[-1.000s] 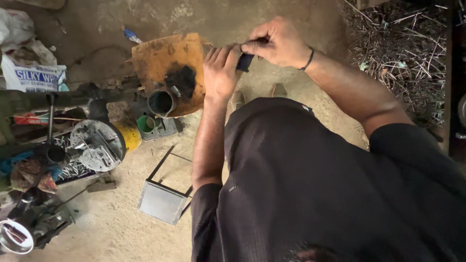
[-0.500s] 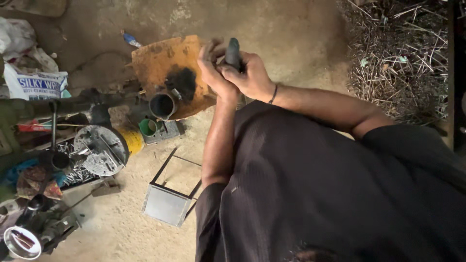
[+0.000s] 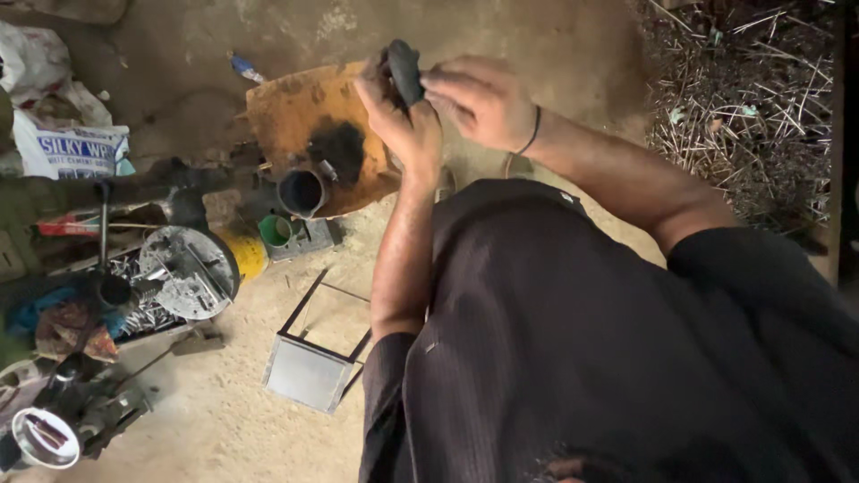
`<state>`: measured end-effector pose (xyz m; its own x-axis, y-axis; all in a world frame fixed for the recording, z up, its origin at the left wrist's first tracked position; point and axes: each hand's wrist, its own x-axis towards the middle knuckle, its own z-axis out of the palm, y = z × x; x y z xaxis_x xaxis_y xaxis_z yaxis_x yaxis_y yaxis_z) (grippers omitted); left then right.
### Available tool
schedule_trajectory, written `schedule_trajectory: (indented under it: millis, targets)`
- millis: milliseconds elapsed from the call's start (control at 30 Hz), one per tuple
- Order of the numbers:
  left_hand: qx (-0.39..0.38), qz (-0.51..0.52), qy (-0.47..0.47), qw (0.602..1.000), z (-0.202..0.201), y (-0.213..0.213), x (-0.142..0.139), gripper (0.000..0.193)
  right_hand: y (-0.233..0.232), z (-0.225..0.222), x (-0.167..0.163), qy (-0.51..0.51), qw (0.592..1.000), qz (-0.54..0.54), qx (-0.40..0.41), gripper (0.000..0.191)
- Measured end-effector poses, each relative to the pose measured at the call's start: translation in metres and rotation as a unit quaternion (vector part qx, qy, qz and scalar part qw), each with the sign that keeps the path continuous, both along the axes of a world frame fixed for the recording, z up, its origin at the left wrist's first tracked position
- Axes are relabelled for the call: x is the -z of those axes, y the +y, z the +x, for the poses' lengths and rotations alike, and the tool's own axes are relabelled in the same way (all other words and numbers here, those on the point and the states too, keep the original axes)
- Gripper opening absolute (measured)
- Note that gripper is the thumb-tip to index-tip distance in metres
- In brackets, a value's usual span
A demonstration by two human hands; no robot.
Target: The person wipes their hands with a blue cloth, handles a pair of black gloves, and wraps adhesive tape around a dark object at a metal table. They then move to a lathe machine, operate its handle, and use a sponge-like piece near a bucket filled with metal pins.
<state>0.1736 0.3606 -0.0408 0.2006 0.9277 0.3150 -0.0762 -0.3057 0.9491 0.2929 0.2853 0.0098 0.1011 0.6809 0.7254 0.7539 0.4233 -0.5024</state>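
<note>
Both my hands are raised above an orange round metal slab (image 3: 291, 112) on the dirt floor. My left hand (image 3: 398, 112) grips a dark, short, rounded tube-like piece (image 3: 404, 70) that stands upright between the fingers. My right hand (image 3: 483, 98), with a black band on the wrist, pinches the same dark piece from the right side. A dark pipe stub (image 3: 302, 191) stands at the slab's near edge, beside a black scorched patch (image 3: 338, 148).
A square metal frame with a grey plate (image 3: 309, 367) lies on the sandy floor below the slab. At the left are a round metal disc (image 3: 188, 268), a yellow can (image 3: 249, 255), a green cup (image 3: 275, 231), a white sack (image 3: 67, 148) and several tools. Dry twigs (image 3: 743, 98) cover the right.
Both hands turned the dark piece from lying sideways between them to standing upright. My right hand shifted left and closer to my left hand.
</note>
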Motion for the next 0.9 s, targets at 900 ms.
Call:
schedule_trajectory:
  millis: [900]
  targets:
    - [0.188, -0.19, -0.156, 0.951, 0.051, 0.018, -0.006, 0.031, 0.013, 0.071, -0.003, -0.025, 0.994, -0.087, -0.062, 0.041]
